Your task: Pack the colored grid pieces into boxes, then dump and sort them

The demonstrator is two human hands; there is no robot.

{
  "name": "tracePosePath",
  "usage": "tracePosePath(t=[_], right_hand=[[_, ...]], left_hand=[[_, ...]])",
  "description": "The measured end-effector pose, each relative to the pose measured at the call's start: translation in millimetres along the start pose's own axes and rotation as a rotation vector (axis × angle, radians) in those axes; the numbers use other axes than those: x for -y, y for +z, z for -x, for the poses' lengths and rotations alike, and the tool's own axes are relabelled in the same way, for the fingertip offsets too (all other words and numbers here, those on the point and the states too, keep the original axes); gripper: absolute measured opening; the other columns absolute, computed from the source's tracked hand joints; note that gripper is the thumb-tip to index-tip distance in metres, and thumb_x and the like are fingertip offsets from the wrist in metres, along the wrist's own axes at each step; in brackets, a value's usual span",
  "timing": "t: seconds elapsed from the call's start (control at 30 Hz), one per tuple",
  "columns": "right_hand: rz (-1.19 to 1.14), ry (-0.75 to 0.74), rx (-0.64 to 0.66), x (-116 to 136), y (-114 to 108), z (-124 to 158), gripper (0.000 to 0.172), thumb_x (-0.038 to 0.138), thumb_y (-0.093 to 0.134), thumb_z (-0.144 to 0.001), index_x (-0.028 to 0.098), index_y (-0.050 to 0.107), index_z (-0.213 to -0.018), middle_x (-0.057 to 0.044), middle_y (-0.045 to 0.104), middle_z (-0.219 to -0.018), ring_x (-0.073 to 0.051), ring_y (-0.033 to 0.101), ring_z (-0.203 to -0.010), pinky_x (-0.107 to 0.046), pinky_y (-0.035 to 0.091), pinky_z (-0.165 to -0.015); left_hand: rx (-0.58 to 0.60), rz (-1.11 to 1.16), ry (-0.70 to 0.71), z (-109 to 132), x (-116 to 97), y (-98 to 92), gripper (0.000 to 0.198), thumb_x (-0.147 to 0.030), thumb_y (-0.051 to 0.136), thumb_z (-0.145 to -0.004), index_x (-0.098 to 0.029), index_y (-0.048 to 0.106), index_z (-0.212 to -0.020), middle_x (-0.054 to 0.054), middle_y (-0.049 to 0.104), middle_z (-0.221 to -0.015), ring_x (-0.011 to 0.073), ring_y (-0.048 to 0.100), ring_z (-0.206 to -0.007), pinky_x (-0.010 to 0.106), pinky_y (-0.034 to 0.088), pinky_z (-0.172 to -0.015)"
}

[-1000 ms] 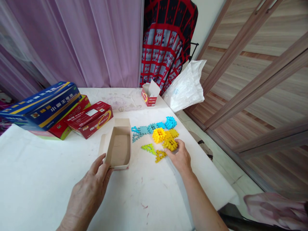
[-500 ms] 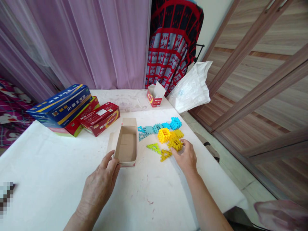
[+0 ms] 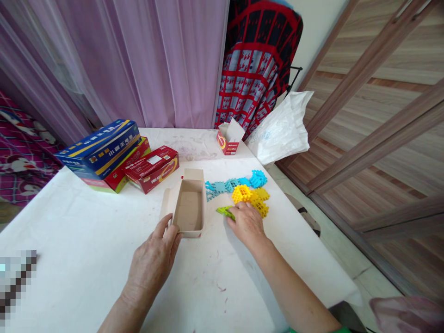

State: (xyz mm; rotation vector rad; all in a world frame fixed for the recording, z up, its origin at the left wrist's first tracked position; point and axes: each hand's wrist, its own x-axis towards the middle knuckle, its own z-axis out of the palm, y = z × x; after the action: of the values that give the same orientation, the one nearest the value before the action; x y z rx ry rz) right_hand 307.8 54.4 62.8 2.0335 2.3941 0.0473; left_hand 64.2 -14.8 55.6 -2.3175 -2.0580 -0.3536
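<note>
An uncovered cardboard box (image 3: 190, 232) lies on the table with its flaps folded out. My left hand (image 3: 156, 256) grips the box's near left edge, thumb and fingers closed on the wall. To the right, my right hand (image 3: 248, 224) pinches a lime-green triangular toy piece (image 3: 224, 211) at table level. Just beyond my right fingers is a yellow cube of interlocking pieces (image 3: 242, 193), joined by more yellow pieces (image 3: 260, 198). Behind them runs a row of light-blue interlocking pieces (image 3: 219, 187), ending in a brighter blue cluster (image 3: 258, 178). My right hand hides part of the yellow pieces.
At the back left, a blue box (image 3: 104, 150) rests on a red-green box (image 3: 120, 179), beside a dark red box (image 3: 152, 169). A small opened red box (image 3: 229, 144) and a white plastic bag (image 3: 282, 129) stand at the table's far right edge.
My right hand has moved left from the yellow pieces to the lime-green triangular toy piece and taken hold of it. My left hand stays on the box. The view has shifted slightly.
</note>
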Motion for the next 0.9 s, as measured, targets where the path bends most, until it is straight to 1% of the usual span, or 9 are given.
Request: tracePosePath(t=[0.2,0.3,0.4,0.5,0.57,0.6,0.7,0.8,0.9], right_hand=[[0.063,0.000,0.078,6,6,-8,0.021,0.031,0.057,-0.086,0.020,0.074,-0.091,-0.009,0.067,-0.096,-0.022,0.061,-0.094,-0.030,0.041,-0.075],[0.074,-0.012,0.111,7,4,-10,0.020,0.028,0.057,-0.085,0.019,0.074,-0.089,-0.009,0.069,-0.095,-0.021,0.063,-0.092,-0.029,0.041,-0.074],[0.009,-0.008,0.106,8,-10,-12,0.018,0.028,0.057,-0.084,0.021,0.074,-0.085,-0.006,0.070,-0.092,-0.019,0.064,-0.088,-0.026,0.041,-0.071],[-0.103,0.019,0.008,14,-37,-19,0.019,0.031,0.056,-0.083,0.024,0.074,-0.086,-0.003,0.072,-0.093,-0.017,0.064,-0.089,-0.025,0.041,-0.072],[-0.145,0.017,-0.048,25,-57,-28,0.022,0.034,0.056,-0.083,0.026,0.075,-0.089,-0.002,0.072,-0.096,-0.017,0.064,-0.090,-0.025,0.042,-0.073],[-0.149,0.002,-0.053,33,-65,-34,0.023,0.035,0.055,-0.083,0.026,0.075,-0.091,-0.002,0.072,-0.098,-0.017,0.065,-0.091,-0.025,0.042,-0.074],[-0.106,-0.079,0.005,67,-79,-52,0.026,0.035,0.054,-0.083,0.026,0.076,-0.094,-0.004,0.074,-0.102,-0.019,0.066,-0.095,-0.025,0.045,-0.076],[-0.036,-0.135,0.099,101,-74,-70,0.029,0.034,0.055,-0.083,0.023,0.075,-0.099,-0.009,0.074,-0.102,-0.022,0.067,-0.100,-0.027,0.047,-0.080],[-0.002,-0.118,0.170,124,-60,-85,0.031,0.032,0.060,-0.081,0.019,0.075,-0.104,-0.014,0.073,-0.105,-0.023,0.066,-0.104,-0.028,0.049,-0.085]], left_hand=[[0.037,0.009,-0.024,-1,-2,-2.0,0.026,-0.030,0.039,-0.098,-0.023,0.064,-0.105,0.005,0.050,-0.144,0.0170,0.069,-0.092,0.026,0.057,-0.059],[0.033,0.009,-0.022,0,-3,-1.6,0.025,-0.029,0.040,-0.098,-0.024,0.063,-0.105,0.006,0.050,-0.144,0.0167,0.069,-0.091,0.026,0.057,-0.059],[-0.013,-0.001,-0.006,1,-4,0.5,0.024,-0.028,0.041,-0.097,-0.022,0.064,-0.098,0.007,0.050,-0.143,0.0168,0.069,-0.090,0.026,0.056,-0.060],[-0.090,-0.010,0.028,1,-4,1.5,0.023,-0.027,0.042,-0.097,-0.022,0.064,-0.094,0.008,0.051,-0.141,0.0160,0.069,-0.084,0.029,0.055,-0.066],[-0.132,-0.005,0.053,1,-5,0.6,0.021,-0.027,0.044,-0.096,-0.022,0.065,-0.092,0.008,0.054,-0.136,0.0166,0.067,-0.083,0.033,0.055,-0.072],[-0.148,0.000,0.059,0,-5,0.0,0.020,-0.028,0.046,-0.095,-0.023,0.065,-0.090,0.008,0.056,-0.132,0.0180,0.066,-0.085,0.035,0.054,-0.075],[-0.191,0.032,0.059,-1,-6,-0.4,0.015,-0.029,0.054,-0.091,-0.024,0.067,-0.086,0.008,0.059,-0.119,0.0222,0.063,-0.093,0.037,0.053,-0.078],[-0.233,0.087,0.066,-2,-7,3.6,0.013,-0.028,0.055,-0.091,-0.023,0.066,-0.086,0.008,0.059,-0.110,0.0208,0.061,-0.091,0.035,0.052,-0.078],[-0.270,0.113,0.074,-3,-7,9.7,0.011,-0.029,0.057,-0.090,-0.023,0.066,-0.089,0.007,0.058,-0.107,0.0187,0.060,-0.087,0.034,0.052,-0.077]])
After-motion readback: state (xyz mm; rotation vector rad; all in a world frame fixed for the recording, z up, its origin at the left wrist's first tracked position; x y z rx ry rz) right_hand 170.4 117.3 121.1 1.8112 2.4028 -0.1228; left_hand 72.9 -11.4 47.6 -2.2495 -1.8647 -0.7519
